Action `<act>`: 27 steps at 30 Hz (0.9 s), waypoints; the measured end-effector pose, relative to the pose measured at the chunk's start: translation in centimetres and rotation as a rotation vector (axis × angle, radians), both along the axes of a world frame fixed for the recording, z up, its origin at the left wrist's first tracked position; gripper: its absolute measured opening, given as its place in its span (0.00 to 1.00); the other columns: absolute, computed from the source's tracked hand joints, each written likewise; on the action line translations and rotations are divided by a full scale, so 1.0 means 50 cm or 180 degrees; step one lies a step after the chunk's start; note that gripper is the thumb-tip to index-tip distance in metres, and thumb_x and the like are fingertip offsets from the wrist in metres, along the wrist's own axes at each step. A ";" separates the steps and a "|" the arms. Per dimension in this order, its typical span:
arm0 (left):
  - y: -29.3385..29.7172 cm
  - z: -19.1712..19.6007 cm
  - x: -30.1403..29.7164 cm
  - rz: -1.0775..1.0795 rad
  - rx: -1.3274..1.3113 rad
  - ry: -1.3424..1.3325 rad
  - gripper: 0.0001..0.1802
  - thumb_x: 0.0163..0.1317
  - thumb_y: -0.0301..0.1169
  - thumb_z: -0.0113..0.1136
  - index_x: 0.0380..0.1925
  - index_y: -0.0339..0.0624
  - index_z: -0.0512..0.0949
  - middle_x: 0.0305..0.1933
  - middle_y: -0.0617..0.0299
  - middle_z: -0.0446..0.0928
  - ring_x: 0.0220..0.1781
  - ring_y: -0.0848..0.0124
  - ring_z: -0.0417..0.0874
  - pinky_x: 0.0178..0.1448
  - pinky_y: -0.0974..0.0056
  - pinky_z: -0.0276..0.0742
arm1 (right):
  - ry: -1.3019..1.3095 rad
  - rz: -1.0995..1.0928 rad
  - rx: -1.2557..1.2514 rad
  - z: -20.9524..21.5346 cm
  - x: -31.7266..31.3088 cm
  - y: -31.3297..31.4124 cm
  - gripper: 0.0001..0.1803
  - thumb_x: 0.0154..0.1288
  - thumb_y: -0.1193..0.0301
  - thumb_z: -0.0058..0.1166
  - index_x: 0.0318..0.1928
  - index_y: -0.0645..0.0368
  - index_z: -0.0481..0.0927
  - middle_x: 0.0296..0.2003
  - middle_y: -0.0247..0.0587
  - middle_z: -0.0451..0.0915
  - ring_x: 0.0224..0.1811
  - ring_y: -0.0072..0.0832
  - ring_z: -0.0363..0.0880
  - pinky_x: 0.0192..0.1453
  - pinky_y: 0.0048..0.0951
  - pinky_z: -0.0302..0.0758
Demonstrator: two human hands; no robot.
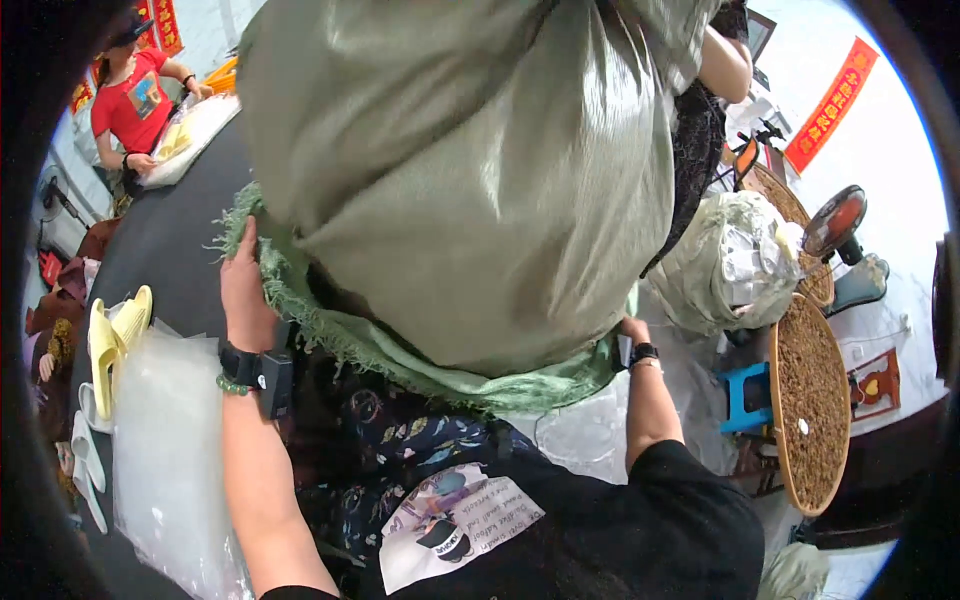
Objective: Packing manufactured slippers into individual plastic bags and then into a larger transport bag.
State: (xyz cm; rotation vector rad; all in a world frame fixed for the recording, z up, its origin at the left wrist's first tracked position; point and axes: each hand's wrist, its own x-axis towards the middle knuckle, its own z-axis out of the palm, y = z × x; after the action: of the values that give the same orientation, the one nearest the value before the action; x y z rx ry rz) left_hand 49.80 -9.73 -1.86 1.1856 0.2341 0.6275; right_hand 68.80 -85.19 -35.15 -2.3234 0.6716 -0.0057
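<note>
A large grey-green woven sack (480, 200) bulges across the middle of the view. Around its lower side runs the frayed, lighter green sack rim (400, 350), with a dark gap between the two at the left. My left hand (250, 295) is closed on the frayed edge at the left. At the right end of the rim, my right hand (632, 328) grips the green cloth, its fingers partly hidden. Behind the big sack stands another person, whose bare arm (725, 65) shows at its upper right. What the sack holds is hidden.
On the dark table (190, 230) lie yellow slippers (115, 335), white slippers (86, 460) and clear plastic bags (170, 440). Across it, a person in red (140, 105) handles a bag. At right are a filled sack (725, 260), blue stool (745, 397), round tray (810, 400) and fan (835, 220).
</note>
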 end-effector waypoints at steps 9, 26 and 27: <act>-0.030 0.057 0.027 0.0157 0.0028 0.0467 0.22 0.67 0.34 0.62 0.57 0.31 0.76 0.46 0.60 0.81 0.42 0.74 0.78 0.46 0.66 0.74 | -0.2267 0.0779 0.1522 0.422 -0.004 0.201 0.12 0.71 0.70 0.50 0.45 0.66 0.81 0.32 0.30 0.79 0.30 0.18 0.72 0.34 0.21 0.71; -0.073 -0.013 0.035 -0.0200 0.1108 0.1559 0.42 0.60 0.51 0.69 0.66 0.41 0.64 0.46 0.60 0.80 0.38 0.73 0.77 0.36 0.64 0.75 | -0.1609 0.1622 0.1839 0.422 -0.028 0.414 0.27 0.74 0.65 0.46 0.69 0.60 0.63 0.61 0.40 0.71 0.59 0.31 0.69 0.61 0.29 0.67; -0.055 -0.066 0.058 -0.0719 0.1260 0.1816 0.41 0.63 0.52 0.65 0.67 0.38 0.62 0.56 0.60 0.77 0.45 0.70 0.79 0.43 0.64 0.76 | -0.1662 0.1530 0.1885 0.405 -0.015 0.395 0.25 0.73 0.67 0.46 0.68 0.56 0.65 0.54 0.35 0.76 0.49 0.24 0.74 0.51 0.26 0.73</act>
State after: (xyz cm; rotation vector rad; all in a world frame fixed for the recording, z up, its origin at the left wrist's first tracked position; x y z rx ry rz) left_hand 52.70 -12.47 -5.14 1.7354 0.4623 0.1221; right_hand 68.06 -65.46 -14.91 -1.7407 -0.1468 -0.1643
